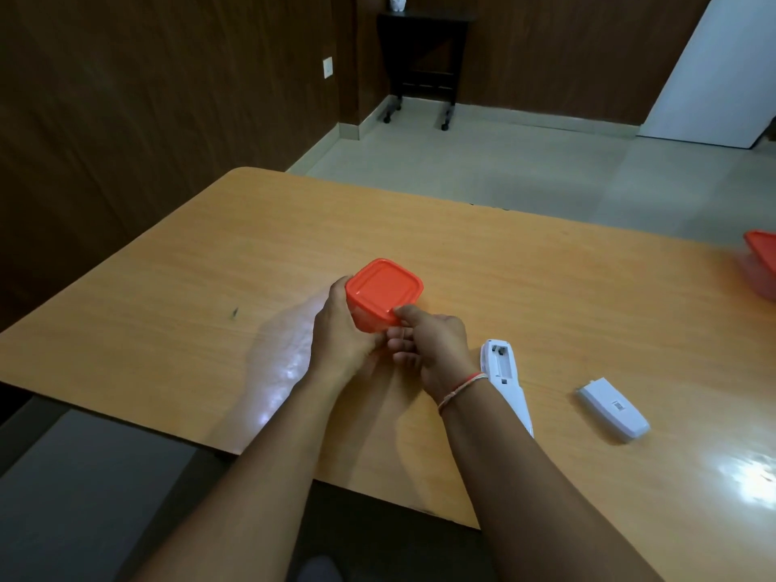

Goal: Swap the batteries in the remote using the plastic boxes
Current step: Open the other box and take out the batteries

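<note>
We grip the orange box (380,304) near table centre with our left hand (342,329) while our right hand (428,342) pinches its lid corner, remote (504,380) open just right; a sudden pop could scatter batteries.

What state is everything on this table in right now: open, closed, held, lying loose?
Orange-lidded box: lid on, held in both hands.
Left hand: grips the box's side.
Right hand: thumb at the lid's near corner.
Remote: face down, battery bay open, looks empty.
Battery cover: off, lying apart on the table.
Second box: at the right edge, lid on, cut off by the frame.
</note>
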